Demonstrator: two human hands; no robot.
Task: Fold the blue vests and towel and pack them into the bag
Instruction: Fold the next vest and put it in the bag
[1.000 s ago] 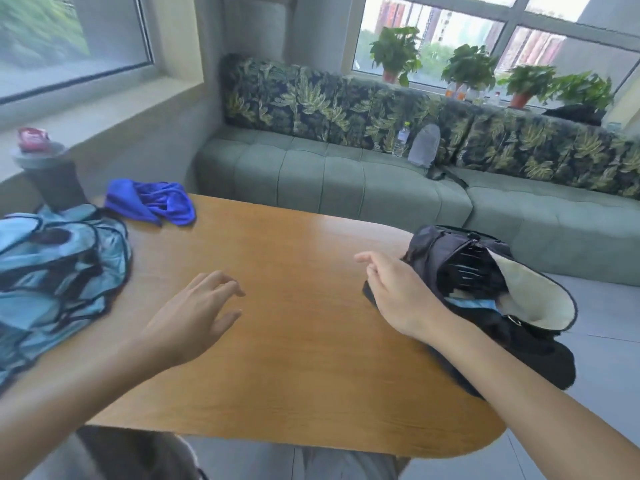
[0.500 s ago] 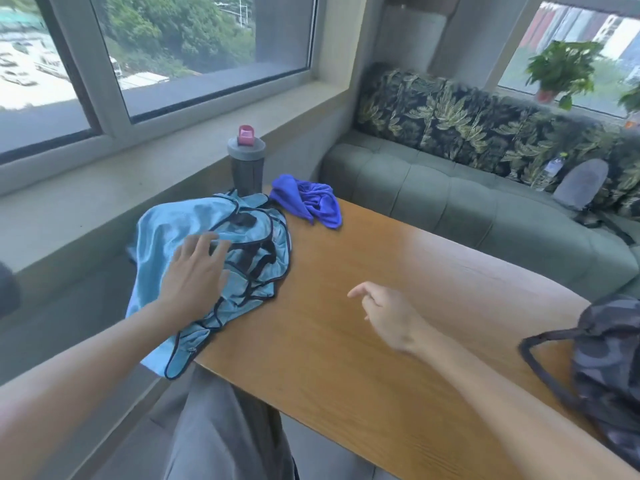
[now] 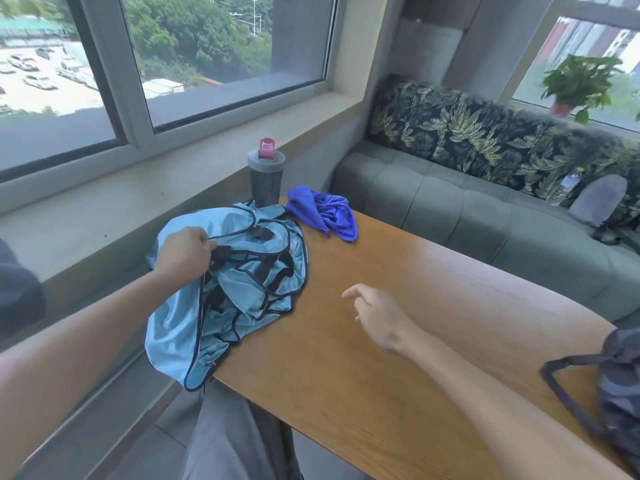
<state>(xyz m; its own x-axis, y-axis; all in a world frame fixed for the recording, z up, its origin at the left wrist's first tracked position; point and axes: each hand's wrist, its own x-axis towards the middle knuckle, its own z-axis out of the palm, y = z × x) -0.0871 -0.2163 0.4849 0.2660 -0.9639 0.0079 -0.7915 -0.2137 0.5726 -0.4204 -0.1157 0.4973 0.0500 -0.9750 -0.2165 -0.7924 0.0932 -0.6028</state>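
Observation:
A heap of light blue mesh vests (image 3: 242, 282) with dark trim lies at the left end of the wooden table (image 3: 398, 341) and hangs over its near edge. My left hand (image 3: 183, 252) grips the top of the heap, fingers curled into the fabric. A crumpled dark blue towel (image 3: 329, 214) lies just beyond the vests. My right hand (image 3: 375, 315) hovers over the table's middle, fingers loosely curled, holding nothing. The dark camouflage bag (image 3: 616, 393) shows partly at the right edge.
A grey bottle with a pink cap (image 3: 266, 176) stands behind the vests by the window sill (image 3: 138, 202). A green sofa (image 3: 485, 216) runs along the far side. My grey-trousered legs (image 3: 235, 434) are below the table's near edge.
My view swung left from the bag to the vests. My left hand went from lying flat on the heap to gripping its fabric. My right hand stayed over the table.

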